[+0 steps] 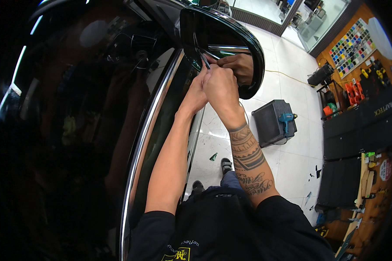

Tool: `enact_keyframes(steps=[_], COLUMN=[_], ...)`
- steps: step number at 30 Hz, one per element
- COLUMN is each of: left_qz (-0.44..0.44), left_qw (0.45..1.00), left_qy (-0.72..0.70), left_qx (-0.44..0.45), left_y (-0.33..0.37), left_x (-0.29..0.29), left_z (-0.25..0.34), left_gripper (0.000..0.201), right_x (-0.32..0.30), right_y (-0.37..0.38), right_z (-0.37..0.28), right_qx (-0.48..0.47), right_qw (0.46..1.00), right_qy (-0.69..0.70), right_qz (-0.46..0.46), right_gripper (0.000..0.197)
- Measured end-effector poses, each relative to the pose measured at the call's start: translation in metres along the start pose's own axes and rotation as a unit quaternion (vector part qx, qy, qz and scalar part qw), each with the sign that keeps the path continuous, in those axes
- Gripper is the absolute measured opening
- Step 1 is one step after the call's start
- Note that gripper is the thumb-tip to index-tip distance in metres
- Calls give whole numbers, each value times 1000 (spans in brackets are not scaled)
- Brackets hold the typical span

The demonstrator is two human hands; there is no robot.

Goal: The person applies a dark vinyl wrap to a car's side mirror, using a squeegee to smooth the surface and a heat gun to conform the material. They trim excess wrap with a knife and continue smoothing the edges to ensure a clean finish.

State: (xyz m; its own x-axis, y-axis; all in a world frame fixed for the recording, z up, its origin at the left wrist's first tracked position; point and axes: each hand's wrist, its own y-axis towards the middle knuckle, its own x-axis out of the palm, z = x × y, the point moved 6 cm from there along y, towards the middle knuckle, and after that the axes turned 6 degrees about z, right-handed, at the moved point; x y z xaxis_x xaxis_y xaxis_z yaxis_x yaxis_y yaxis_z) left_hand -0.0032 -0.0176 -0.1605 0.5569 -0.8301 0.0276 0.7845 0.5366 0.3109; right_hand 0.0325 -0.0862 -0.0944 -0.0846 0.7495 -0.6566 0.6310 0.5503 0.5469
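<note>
Both my hands meet at the lower inner edge of a glossy black car side mirror (258, 65). My right hand (222, 85) is closed, with its knuckles up, around a slim dark pointed tool (206, 61) whose exact kind I cannot make out. Close against it, my left hand (196, 93) has its fingers drawn together near the mirror's base. The right hand partly hides them, so whatever they pinch does not show. In the mirror glass (231, 39) a reflection of fingers appears. Chrome trim (154, 111) runs along the dark car window left of my forearms.
A black box (265, 119) stands on the tiled floor at the right, with a teal heat gun (286, 122) on top. Dark scraps (213, 156) lie near my shoes. Farther right are a tool shelf (335, 98), a yellow cable (287, 75) and a colour-sample board (352, 48).
</note>
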Motion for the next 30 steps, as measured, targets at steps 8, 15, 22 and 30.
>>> enact_keyframes(steps=[8, 15, 22, 30], left_qz=[16, 19, 29, 34], left_qw=[997, 999, 995, 999], left_qy=[67, 24, 70, 28], left_qx=[34, 36, 58, -1], left_y=[2, 6, -2, -1], left_x=[-1, -5, -4, -8], left_z=[-4, -13, 4, -3], left_gripper=[44, 39, 40, 40], right_x=[12, 18, 17, 17], right_y=[-10, -13, -20, -27], right_z=[2, 4, 5, 4], right_qx=[-4, -3, -16, -9], right_qw=[999, 997, 993, 988], right_qy=[-2, 21, 49, 85], right_qz=[53, 76, 103, 127], right_gripper=[21, 16, 16, 16])
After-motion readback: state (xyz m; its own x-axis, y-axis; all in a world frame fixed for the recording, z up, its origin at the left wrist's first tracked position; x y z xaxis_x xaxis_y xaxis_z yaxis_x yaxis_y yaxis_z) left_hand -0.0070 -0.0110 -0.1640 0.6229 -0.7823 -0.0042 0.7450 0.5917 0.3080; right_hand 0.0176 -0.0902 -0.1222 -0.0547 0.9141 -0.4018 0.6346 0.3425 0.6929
